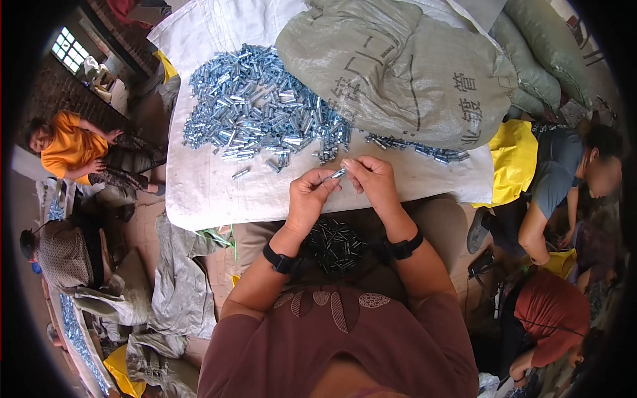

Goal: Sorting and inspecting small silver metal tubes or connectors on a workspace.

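Just over the near edge of the white-covered table, my left hand pinches a small shiny metal sleeve between thumb and fingers. My right hand is closed with its fingertips at the sleeve's other end. Whether a second small part sits in the right fingers is hidden. Beyond my hands spreads a large pile of similar bluish-silver metal sleeves, a few lying loose at its near side. Below my wrists, on my lap, is a heap of small dark metal pins.
A grey-green woven sack lies over the pile's right side. Stuffed sacks stand at far right, by a yellow cloth. Other people sit or bend on both sides. Empty-looking grey sacks lie on the left floor.
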`<state>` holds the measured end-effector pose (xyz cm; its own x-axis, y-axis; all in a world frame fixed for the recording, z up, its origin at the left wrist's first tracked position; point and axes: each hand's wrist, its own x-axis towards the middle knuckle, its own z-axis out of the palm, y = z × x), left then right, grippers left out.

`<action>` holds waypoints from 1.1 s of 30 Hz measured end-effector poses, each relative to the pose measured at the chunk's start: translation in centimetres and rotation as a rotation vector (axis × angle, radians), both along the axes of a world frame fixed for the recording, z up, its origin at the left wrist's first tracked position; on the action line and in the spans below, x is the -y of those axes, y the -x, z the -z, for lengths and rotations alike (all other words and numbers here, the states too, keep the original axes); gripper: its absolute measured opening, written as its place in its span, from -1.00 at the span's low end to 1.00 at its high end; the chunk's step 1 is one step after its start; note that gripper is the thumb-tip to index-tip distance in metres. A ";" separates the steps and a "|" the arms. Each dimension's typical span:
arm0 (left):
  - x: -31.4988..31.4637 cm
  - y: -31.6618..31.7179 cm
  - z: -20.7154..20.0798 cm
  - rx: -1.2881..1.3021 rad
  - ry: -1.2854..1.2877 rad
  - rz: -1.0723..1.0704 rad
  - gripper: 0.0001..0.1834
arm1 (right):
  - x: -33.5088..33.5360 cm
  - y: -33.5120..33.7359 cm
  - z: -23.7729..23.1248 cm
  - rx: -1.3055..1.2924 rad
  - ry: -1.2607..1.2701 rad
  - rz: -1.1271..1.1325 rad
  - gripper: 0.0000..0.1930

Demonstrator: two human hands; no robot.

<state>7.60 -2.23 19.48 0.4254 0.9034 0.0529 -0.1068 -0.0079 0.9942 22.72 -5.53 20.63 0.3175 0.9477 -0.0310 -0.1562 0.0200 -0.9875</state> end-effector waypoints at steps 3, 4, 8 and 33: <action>0.0 0.1 0.0 0.024 -0.008 -0.015 -0.90 | 0.1 -0.1 0.0 0.008 0.017 -0.015 -0.73; 0.0 0.2 0.0 0.043 -0.001 0.004 -0.90 | 0.1 0.0 -0.1 0.008 0.018 -0.016 -0.73; 0.0 0.3 0.3 0.030 -0.042 0.022 -0.90 | 0.2 0.1 0.2 0.203 0.032 0.028 -0.69; -7.1 -0.1 0.2 -0.776 -0.706 -0.196 -0.77 | -3.1 2.2 3.0 1.259 -0.026 0.260 -0.76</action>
